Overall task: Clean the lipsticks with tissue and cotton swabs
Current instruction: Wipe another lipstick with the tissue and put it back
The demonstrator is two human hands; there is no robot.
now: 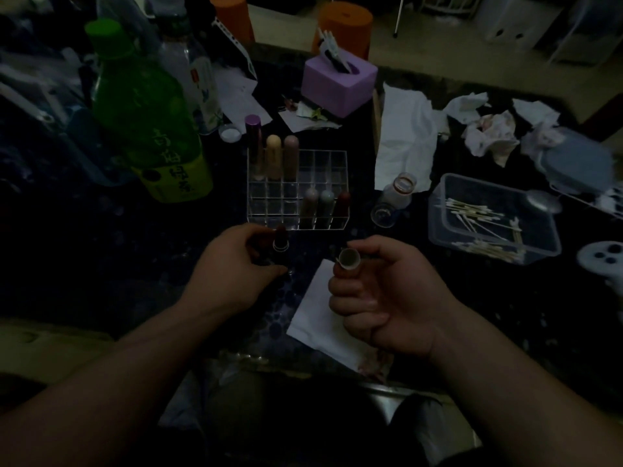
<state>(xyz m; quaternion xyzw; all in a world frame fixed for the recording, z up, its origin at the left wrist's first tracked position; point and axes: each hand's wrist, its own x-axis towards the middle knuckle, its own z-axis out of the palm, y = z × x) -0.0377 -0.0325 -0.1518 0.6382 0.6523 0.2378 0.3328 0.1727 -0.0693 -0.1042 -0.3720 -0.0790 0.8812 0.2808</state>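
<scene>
A dim, head-worn view looks down on a cluttered dark tabletop (101,264). The left hand (236,264) is closed around an uncapped lipstick (280,238), held upright with its dark red tip pointing away from the person. The right hand (377,294), level with it and just to its right, pinches what appears to be the lipstick's cap (349,258), its open mouth turned toward the camera. The two pieces are near but apart. A flat tissue (313,318) lies between and under the hands, nearer the right. A tub of cotton swabs (485,224) sits beyond the right hand; a clear organizer (296,197) with more lipsticks stands just beyond the left.
</scene>
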